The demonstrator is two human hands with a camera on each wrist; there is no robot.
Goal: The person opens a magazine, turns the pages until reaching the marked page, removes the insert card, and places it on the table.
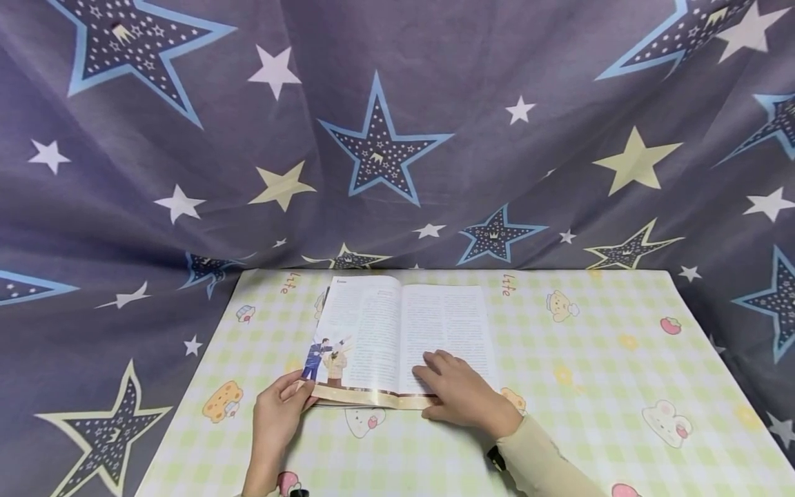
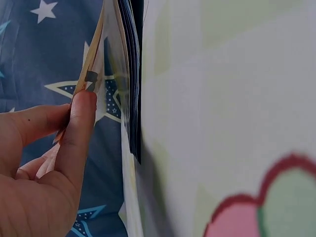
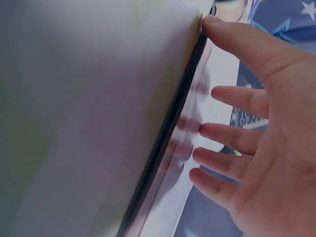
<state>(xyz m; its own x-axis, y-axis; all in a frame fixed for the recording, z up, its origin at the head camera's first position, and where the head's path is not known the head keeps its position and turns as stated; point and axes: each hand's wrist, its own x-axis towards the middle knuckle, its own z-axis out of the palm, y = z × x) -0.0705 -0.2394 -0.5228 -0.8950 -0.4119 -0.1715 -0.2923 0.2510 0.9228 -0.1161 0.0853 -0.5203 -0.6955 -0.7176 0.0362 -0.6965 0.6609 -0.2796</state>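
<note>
Left hand (image 1: pixel 277 413) pinches an open white paper magazine (image 1: pixel 373 331) at its near-left corner; right hand (image 1: pixel 462 392), loosely spread, should press lightly.

Page text (image 1: pixel 380 331) — illegible, right sleeve (image 1: pixel 546 459) — cropped

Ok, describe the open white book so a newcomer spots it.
Below the purple star-patterned fabric is a green and white checked tabletop. Toward its far edge, left of centre, lies the open white paper book, the left hand pinching its lower left corner. Unlike the flat cartoon prints around, it has text pages.
</note>
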